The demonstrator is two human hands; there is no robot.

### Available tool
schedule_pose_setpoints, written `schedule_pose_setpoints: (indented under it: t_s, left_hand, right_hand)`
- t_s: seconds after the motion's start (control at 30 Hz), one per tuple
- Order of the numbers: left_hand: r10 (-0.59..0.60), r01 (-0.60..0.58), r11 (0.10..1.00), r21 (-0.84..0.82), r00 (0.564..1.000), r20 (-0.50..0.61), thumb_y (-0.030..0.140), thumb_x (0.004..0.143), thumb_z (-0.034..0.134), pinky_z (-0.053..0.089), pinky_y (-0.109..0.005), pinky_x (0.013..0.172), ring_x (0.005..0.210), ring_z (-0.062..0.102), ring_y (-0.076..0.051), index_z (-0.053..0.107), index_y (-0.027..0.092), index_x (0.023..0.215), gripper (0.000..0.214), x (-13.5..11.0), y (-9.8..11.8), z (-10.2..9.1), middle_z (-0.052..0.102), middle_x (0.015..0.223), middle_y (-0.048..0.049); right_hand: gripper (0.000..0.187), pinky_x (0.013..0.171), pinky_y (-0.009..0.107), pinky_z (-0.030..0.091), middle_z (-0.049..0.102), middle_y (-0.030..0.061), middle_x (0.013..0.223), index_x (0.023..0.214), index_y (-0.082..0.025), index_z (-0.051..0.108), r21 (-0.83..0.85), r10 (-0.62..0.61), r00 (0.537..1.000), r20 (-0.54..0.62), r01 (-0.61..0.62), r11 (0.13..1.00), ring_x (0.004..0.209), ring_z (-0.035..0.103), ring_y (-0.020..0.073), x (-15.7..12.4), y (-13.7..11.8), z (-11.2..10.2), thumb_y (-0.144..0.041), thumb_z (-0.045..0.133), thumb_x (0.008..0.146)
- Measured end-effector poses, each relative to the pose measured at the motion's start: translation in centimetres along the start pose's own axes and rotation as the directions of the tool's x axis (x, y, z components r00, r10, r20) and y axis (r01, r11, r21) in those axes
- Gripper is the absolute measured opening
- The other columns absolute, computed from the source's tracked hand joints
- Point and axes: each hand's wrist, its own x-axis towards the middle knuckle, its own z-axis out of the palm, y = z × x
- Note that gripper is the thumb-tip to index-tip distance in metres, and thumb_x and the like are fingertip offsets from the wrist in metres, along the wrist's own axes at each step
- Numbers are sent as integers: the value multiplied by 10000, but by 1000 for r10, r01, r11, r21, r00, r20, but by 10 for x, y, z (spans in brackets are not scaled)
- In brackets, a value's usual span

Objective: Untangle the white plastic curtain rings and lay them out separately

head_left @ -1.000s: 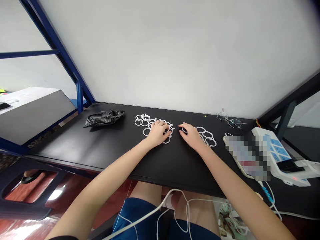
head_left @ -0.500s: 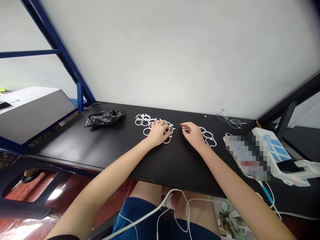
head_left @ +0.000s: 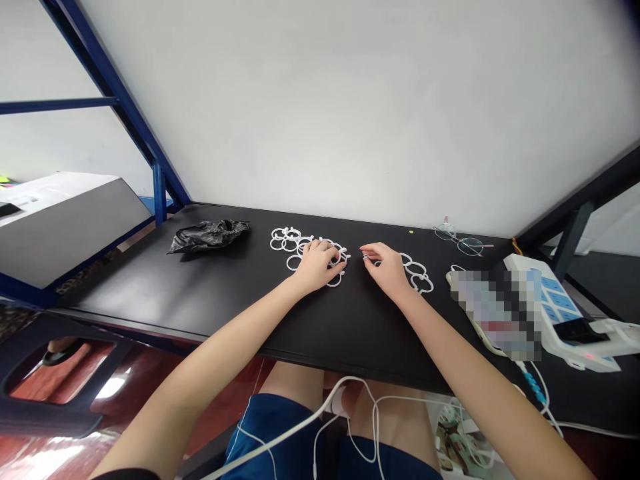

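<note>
My left hand (head_left: 318,266) rests palm down on a pile of white plastic rings (head_left: 289,241) on the black table (head_left: 210,293), its fingers curled over a few of them. My right hand (head_left: 387,267) is just to the right, fingertips pinched on one white ring (head_left: 367,255) at the edge of a smaller group of white rings (head_left: 418,275). The two hands are a short gap apart.
A crumpled black plastic bag (head_left: 207,235) lies at the left of the table. Glasses (head_left: 463,241) sit near the back wall. A blurred object (head_left: 495,312), a white and blue power strip (head_left: 560,303) and cables occupy the right side. Blue frame posts (head_left: 159,193) stand left.
My right hand has lifted its fingers from the table and pinched a ring, shifting slightly right. The left hand has stayed on its pile.
</note>
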Motion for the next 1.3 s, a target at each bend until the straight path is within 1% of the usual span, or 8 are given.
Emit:
schedule_pose_setpoints:
  t_s: [0.17,0.43,0.7,0.9,1.13,1.3]
  left_hand:
    - [-15,15,1000,23,999,31,413,890,595,351,-456,1025,1048,527,-252,601,203,896,210,0,1,-1,618,1060,-49]
    - [-3,1,1000,31,998,68,306,920,534,403,-423,964,1067,545,-253,607,204,971,135,1,-1,-3,606,1084,-68]
    - [-31,29,999,28,997,74,332,921,552,419,-426,961,1056,567,-251,622,205,1016,173,2,-1,-4,617,1068,-70]
    - [-26,25,1000,18,998,59,399,897,589,411,-440,978,1096,558,-273,619,201,1092,279,2,-3,-2,606,1108,-76]
    - [-46,46,999,1,997,59,275,878,609,426,-414,970,1107,567,-258,583,196,1176,309,2,-3,-2,597,1126,-79]
    - [-36,37,999,-8,998,56,266,881,602,430,-411,971,1093,574,-252,593,206,1164,289,2,-4,-2,601,1122,-78]
  right_hand:
    - [264,806,390,593,692,68,965,935,-196,683,-19,-3,1000,25,4,1000,857,688,212,0,-1,0,-106,523,747]
    - [271,801,392,579,692,67,960,942,-192,687,-56,0,999,37,2,998,841,671,211,-1,-2,-1,-109,525,742]
    - [267,794,385,574,694,66,965,935,-199,687,-61,9,998,61,-6,998,846,671,212,0,-2,-3,-116,516,746]
    - [295,760,368,580,689,65,967,942,-202,686,-50,2,997,74,2,999,837,671,207,0,-2,-3,-94,501,740]
    - [352,796,367,583,682,66,990,961,-200,687,-30,-34,995,94,37,999,876,671,209,0,-3,-2,-58,492,705]
    - [373,797,367,589,675,74,997,968,-184,685,-21,-35,995,95,38,999,875,670,207,-1,-2,-2,-39,471,699]
